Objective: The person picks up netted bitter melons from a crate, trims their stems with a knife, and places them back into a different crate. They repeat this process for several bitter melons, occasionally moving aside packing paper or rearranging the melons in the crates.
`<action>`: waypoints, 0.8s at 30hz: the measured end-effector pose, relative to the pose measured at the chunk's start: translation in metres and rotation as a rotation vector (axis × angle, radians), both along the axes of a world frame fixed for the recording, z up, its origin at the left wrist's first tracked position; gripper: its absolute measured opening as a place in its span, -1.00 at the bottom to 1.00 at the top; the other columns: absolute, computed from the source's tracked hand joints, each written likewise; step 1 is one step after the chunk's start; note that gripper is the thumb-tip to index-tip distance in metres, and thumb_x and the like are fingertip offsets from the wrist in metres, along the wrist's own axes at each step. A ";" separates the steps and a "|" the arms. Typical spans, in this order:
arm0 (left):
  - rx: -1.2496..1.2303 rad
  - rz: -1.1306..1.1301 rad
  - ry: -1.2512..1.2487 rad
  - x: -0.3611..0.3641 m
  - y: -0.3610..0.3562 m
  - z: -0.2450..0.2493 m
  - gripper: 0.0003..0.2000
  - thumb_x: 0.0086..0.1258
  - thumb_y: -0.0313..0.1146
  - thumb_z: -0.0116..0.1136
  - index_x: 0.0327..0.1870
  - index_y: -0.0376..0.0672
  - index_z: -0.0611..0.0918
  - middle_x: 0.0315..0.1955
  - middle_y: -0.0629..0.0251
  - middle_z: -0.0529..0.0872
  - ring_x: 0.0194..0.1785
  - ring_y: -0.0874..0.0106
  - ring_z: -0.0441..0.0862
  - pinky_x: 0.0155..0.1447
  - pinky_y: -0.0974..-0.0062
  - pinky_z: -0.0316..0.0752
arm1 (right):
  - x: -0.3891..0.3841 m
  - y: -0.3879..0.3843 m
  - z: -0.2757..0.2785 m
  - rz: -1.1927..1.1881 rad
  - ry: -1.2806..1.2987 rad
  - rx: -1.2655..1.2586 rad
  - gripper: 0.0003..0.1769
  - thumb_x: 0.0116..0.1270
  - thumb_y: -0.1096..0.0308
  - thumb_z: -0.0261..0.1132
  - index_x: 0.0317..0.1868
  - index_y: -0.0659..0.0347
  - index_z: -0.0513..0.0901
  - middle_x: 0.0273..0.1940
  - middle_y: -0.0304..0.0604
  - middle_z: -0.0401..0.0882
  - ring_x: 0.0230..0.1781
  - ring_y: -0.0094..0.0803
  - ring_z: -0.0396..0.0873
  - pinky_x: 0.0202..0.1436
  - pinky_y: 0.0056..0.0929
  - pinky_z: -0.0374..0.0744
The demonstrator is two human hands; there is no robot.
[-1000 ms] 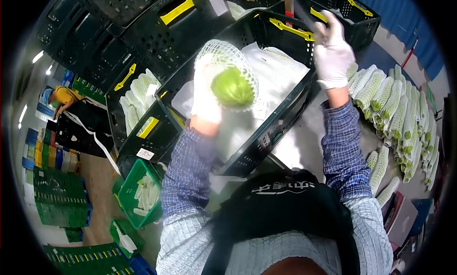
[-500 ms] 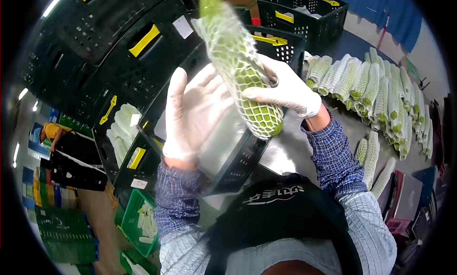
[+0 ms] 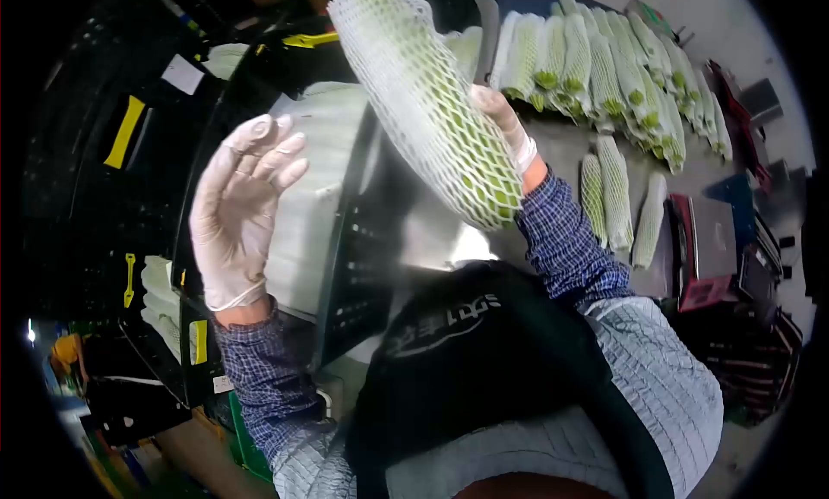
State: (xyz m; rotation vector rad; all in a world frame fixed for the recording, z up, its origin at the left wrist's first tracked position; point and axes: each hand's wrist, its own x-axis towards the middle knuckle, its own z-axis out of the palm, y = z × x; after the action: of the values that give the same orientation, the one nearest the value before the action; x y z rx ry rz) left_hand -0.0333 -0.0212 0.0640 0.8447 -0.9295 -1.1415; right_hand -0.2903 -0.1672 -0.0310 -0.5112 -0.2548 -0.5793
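A long green gourd [image 3: 432, 110] in a white foam net sleeve is held up at a tilt in front of me. My right hand [image 3: 505, 123], in a whitish glove, grips its lower right side; most of those fingers are hidden behind it. To the left, my gloved left hand [image 3: 242, 205] is raised beside the dark crate, its fingers slightly bent and apart, with nothing in them. Below and between the hands lies the dark plastic crate [image 3: 341, 266], with pale wrapped pieces [image 3: 319, 145] inside.
Many sleeved gourds [image 3: 596, 67] lie in a row on the metal table at the upper right, and several more [image 3: 613, 192] lie nearer. A laptop [image 3: 712, 236] stands at the right. Dark crates with yellow handles [image 3: 126, 132] stand on the left.
My left hand has moved left, away from the gourd. The gourd has shifted slightly left in my right hand, its netting now covering the upper end. My view has turned, bringing the crate's contents into sight.
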 end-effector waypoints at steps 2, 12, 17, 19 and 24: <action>0.004 0.002 -0.043 0.003 0.000 -0.005 -0.50 0.51 -0.12 0.11 0.25 -0.41 0.55 0.18 -0.16 0.62 0.21 0.07 0.64 0.29 0.13 0.57 | -0.015 0.007 -0.004 -0.122 0.193 0.002 -0.31 0.29 0.19 0.45 0.34 0.36 0.49 0.20 0.05 0.64 0.12 -0.28 0.69 0.28 -0.33 0.64; 0.059 -0.085 -0.012 0.030 -0.003 -0.023 -0.47 0.55 -0.15 0.07 0.31 -0.48 0.47 0.25 -0.26 0.53 0.19 0.09 0.65 0.32 0.11 0.54 | -0.086 0.013 -0.047 -0.531 0.706 0.066 -0.49 0.36 0.21 0.43 0.21 0.34 0.60 0.00 -0.12 0.75 -0.08 -0.48 0.74 0.06 -0.52 0.70; 0.094 0.019 -0.182 0.036 0.005 -0.031 -0.40 0.61 -0.08 -0.06 0.40 -0.48 0.38 0.32 -0.23 0.49 0.23 0.17 0.62 0.38 0.20 0.47 | -0.142 0.029 -0.052 -0.685 0.992 -0.080 -0.52 0.37 0.22 0.43 0.17 0.35 0.62 -0.03 -0.12 0.75 -0.10 -0.51 0.73 0.02 -0.54 0.69; 0.102 -0.007 -0.185 0.049 0.007 -0.036 -0.40 0.61 -0.09 -0.07 0.42 -0.48 0.35 0.34 -0.25 0.47 0.25 0.19 0.60 0.40 0.22 0.44 | -0.187 0.044 -0.052 -0.823 1.200 -0.155 -0.45 0.32 0.19 0.46 0.19 0.38 0.60 -0.04 -0.12 0.75 -0.14 -0.50 0.72 -0.01 -0.54 0.69; 0.142 -0.027 -0.180 0.051 0.001 -0.034 -0.41 0.63 -0.08 -0.16 0.44 -0.44 0.34 0.34 -0.19 0.46 0.26 0.25 0.56 0.40 0.29 0.44 | -0.314 0.065 -0.051 -0.866 2.117 -0.555 -0.22 0.18 -0.14 0.43 0.18 0.39 0.62 -0.05 0.04 0.76 -0.07 -0.28 0.74 0.08 -0.37 0.62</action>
State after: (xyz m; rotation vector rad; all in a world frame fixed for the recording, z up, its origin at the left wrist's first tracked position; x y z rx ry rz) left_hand 0.0178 -0.0205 0.0295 1.0663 -1.0187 -1.1792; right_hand -0.6046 -0.1026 -0.0822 -1.5125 1.9548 -0.4938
